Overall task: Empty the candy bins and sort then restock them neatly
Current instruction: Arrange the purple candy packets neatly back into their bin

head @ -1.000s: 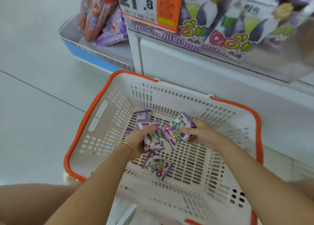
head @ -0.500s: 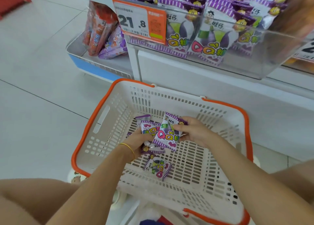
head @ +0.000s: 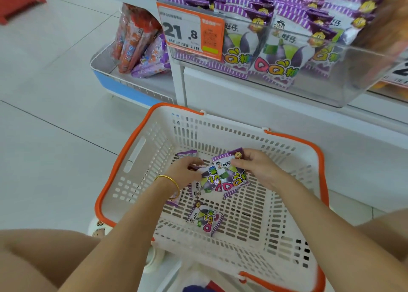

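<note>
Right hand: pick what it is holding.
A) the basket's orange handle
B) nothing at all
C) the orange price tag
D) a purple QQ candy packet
D: the right hand pinches the top edge of a purple QQ candy packet above the floor of the basket, while the left hand grips a second packet beside it.
</note>
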The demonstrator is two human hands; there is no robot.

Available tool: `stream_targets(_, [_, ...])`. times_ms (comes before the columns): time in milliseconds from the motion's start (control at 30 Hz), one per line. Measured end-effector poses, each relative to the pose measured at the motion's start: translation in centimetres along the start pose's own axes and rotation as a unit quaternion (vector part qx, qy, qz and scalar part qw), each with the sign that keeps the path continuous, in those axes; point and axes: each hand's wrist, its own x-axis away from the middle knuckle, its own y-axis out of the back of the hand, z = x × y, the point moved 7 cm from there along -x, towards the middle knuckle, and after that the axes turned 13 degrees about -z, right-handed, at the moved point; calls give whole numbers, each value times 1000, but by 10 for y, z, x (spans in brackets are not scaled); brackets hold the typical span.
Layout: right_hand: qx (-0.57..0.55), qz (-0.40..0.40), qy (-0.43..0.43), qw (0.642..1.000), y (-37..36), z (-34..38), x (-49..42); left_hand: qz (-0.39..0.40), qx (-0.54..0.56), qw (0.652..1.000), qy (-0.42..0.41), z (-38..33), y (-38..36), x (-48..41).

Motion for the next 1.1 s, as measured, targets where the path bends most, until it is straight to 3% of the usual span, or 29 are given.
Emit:
stream_targets(167, [-147,29,-82,985,-9,-5,5,-50,88,991,83,6,7,-1])
stream_targets(267, [-135,7,-83,987,-16,-9,10,-66,145,979,128,9,2,-2])
stream_targets(333, [-132,-39,-67,988,-16,-11,10,-78,266,942,189,12,-3,3])
stream_targets(400, [-124,-89,-40,987,-15,-12,8,-35,394,883,252,11,-17,14])
stream_targets(467, [-75,-109,-6,991,-22,-11,7,-6,437,860,264,13,-30,24])
stream_targets(567, [-9,-76,25,997,-56,-9,10,-30,445,854,267,32,-36,28])
stream_targets(633, [31,-54,33,997,-81,-15,9,-75,401,876,256,54,-33,24])
stream_targets(700, [47,-56,19,997,-99,-22,5,-117,358,890,257,73,-22,19])
stream_targets(800, [71,-58,-34,995,-115,-42,-18,-175,348,875,286,103,-1,9])
stream_targets(867, [130,-59,-18,990,-120,-52,-42,-207,292,885,299,126,14,-3])
stream_targets(933, [290,-53,79,952,-126,-56,-73,-211,252,895,303,142,25,-14])
stream_targets(967, [384,-33,139,912,-133,-58,-86,-203,252,897,302,146,26,-19])
stream_targets(1033, [555,34,230,799,-156,-67,-106,-189,251,902,297,156,23,-29])
stream_targets(1100, [652,90,267,704,-175,-79,-117,-180,234,910,292,160,22,-38])
